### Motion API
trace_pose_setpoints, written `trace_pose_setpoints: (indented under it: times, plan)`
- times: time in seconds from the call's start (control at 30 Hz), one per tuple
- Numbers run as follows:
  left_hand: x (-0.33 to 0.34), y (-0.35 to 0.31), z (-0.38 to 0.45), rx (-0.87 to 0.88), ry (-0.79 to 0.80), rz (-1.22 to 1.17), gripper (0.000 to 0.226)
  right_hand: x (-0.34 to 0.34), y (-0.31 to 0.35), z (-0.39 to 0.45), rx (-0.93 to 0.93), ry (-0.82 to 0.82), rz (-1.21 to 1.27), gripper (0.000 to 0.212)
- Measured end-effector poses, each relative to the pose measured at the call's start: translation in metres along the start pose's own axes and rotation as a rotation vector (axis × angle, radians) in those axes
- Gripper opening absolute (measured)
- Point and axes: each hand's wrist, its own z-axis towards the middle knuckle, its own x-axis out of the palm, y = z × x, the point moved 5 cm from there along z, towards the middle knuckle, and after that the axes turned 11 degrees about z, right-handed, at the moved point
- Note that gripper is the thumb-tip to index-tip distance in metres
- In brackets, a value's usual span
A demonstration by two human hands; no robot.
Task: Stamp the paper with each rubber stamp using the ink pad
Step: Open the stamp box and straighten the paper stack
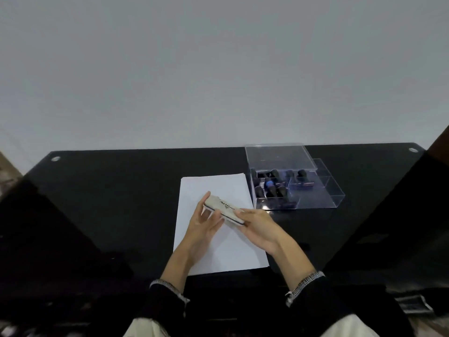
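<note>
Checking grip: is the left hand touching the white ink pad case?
Touching. Head view shows left hand fingers wrapped on the white ink pad case.

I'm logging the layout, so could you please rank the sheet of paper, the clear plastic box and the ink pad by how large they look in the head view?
1. Sheet of paper: plainly largest.
2. Clear plastic box: smaller, though it lies farther back.
3. Ink pad: smallest, even held up nearer the camera between the left hand and right hand.
</note>
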Motion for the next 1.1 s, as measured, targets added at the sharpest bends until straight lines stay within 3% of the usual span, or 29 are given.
trace_pose_setpoints:
  times: [0.13, 0.23, 0.33, 0.5, 0.7, 0.83, 0.9, 1.0, 1.1]
  plan:
    - [-0.001, 0.002, 0.001, 0.002, -0.076, 0.003, 0.063, -0.005, -0.003, -0.001, -0.083, 0.050, -0.263, 0.042]
    - [0.003, 0.002, 0.002, 0.014, -0.126, 0.080, 0.061, -0.014, -0.006, 0.000, -0.191, -0.051, -0.559, 0.054]
    - [0.006, 0.003, 0.003, 0.020, -0.179, 0.105, 0.060, -0.018, -0.011, -0.003, -0.314, -0.069, -0.683, 0.046]
    - [0.005, 0.004, 0.001, 0.033, -0.177, 0.126, 0.054, -0.018, -0.012, -0.005, -0.454, -0.193, -0.618, 0.041]
    - [0.000, -0.001, 0.001, -0.027, -0.071, -0.098, 0.048, -0.031, -0.006, 0.007, -0.354, -0.269, -0.463, 0.048]
    - [-0.005, -0.002, 0.002, -0.041, 0.074, -0.264, 0.083, -0.030, -0.009, 0.016, -0.296, -0.259, -0.422, 0.024]
    - [-0.005, -0.001, 0.003, -0.041, 0.166, -0.253, 0.088, -0.028, -0.007, 0.015, -0.324, -0.290, -0.393, 0.022]
    - [-0.001, -0.004, 0.002, -0.074, 0.272, -0.172, 0.077, -0.033, 0.008, 0.006, -0.440, -0.392, -0.447, 0.022]
    - [0.001, -0.006, 0.008, -0.080, 0.080, 0.122, 0.043, -0.050, 0.026, -0.007, -0.511, -0.482, -0.493, 0.030]
